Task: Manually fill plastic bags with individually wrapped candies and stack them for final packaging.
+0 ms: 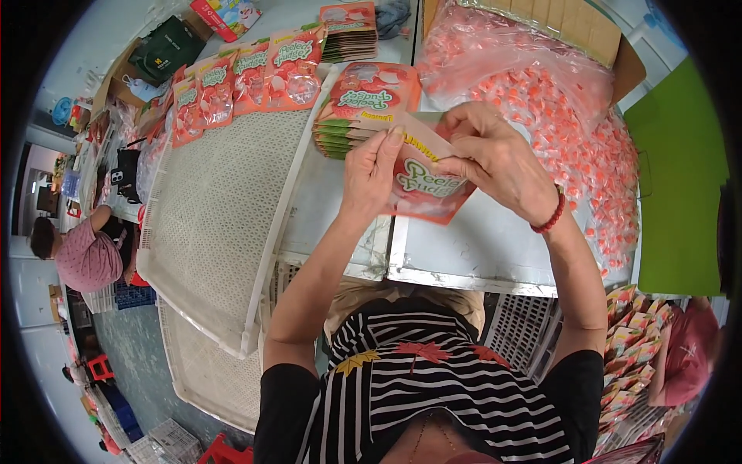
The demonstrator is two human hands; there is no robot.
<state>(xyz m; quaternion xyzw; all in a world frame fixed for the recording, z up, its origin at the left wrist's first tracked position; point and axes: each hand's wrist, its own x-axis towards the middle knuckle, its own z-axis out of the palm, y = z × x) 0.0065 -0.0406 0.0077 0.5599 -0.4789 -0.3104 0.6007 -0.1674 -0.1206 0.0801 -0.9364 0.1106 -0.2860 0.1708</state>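
Between my two hands is a red and pink candy pouch (pixel 429 182), held by its upper edge over the table. My left hand (pixel 372 166) pinches the pouch's upper left corner between thumb and fingers. At the upper right, my right hand (pixel 498 151) grips the same edge, with a red beaded bracelet on the wrist. Whether the pouch's mouth is parted I cannot tell. Just behind my left hand lies a stack of flat pouches (pixel 363 93). A heap of small wrapped red candies (pixel 572 162) spreads to the right of my right hand.
A white mesh tray (pixel 224 201) at the left bears a row of filled pouches (pixel 294 66) along its far end. Another pouch stack (pixel 348 35) sits farther back. A green panel (pixel 676 185) stands at the right. Other people (pixel 89 247) work at the left and right.
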